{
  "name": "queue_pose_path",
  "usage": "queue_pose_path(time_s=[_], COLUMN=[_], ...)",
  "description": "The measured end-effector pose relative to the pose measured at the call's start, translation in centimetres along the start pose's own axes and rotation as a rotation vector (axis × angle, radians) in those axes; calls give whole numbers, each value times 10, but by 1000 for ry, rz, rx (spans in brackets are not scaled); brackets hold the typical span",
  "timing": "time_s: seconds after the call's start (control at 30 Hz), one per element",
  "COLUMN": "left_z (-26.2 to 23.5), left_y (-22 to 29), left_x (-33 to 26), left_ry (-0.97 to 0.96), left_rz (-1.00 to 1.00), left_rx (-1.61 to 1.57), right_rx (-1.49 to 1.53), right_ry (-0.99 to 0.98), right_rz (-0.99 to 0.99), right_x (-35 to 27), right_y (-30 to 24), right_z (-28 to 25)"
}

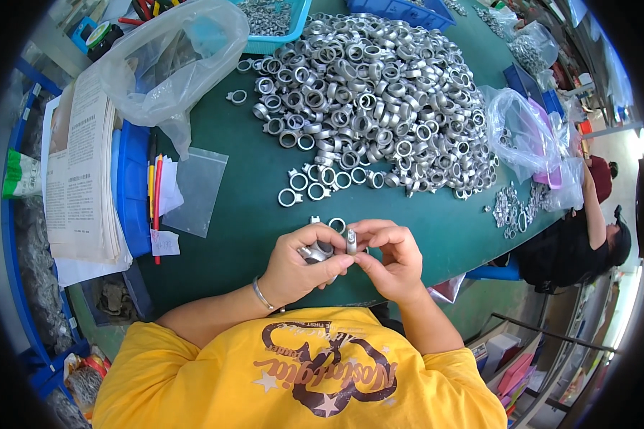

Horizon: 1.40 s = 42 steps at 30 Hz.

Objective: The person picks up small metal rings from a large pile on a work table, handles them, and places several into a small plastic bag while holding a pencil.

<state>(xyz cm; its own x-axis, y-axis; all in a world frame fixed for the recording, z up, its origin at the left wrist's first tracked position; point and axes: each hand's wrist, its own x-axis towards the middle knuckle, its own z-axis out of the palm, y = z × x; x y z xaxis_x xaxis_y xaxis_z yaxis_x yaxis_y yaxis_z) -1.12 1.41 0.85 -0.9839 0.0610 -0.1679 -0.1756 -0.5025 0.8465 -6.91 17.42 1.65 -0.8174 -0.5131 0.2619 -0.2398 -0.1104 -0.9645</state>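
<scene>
My left hand (293, 259), with a bangle on its wrist, is curled round one or more grey metal clamp rings (317, 252). My right hand (396, 263) pinches another metal clamp ring (351, 242), turned edge-on, between thumb and fingers. The left fingertips meet that ring from the other side. Just beyond my fingers, a loose ring (337, 224) lies on the green table (215, 268). Farther off, a small group of rings (319, 191) sits at the near edge of a large heap of similar rings (379, 93), many with a small lug.
A clear plastic bag (172, 79) and stacked newspapers (82, 179) are at the left, beside a blue tray (134, 186) and pens (157, 207). A turquoise basket (275, 43) of small parts stands behind. At right lie small metal parts (508, 211); another person (572, 243) sits beyond.
</scene>
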Motion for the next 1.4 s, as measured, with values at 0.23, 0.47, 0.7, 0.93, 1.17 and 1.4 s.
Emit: queue_pose_path(time_s=[0.23, 0.47, 0.7, 0.93, 1.17, 1.4], left_z=[-4, -3, -1, -2, 0, -4], left_y=[-4, -6, 2, -2, 5, 3], left_x=[2, 2, 0, 0, 4, 3], left_ry=[3, 13, 29, 1, 41, -3], left_rz=[152, 208, -113, -62, -209, -257], left_rx=[148, 177, 32, 24, -90, -179], right_rx=[-332, -22, -112, 27, 306, 799], right_ry=[-74, -6, 73, 112, 128, 201], right_rz=[-236, 138, 117, 234, 230, 452], right_x=[5, -2, 0, -1, 5, 3], right_y=[-2, 0, 2, 4, 0, 15], right_z=[-3, -3, -3, 4, 9, 4])
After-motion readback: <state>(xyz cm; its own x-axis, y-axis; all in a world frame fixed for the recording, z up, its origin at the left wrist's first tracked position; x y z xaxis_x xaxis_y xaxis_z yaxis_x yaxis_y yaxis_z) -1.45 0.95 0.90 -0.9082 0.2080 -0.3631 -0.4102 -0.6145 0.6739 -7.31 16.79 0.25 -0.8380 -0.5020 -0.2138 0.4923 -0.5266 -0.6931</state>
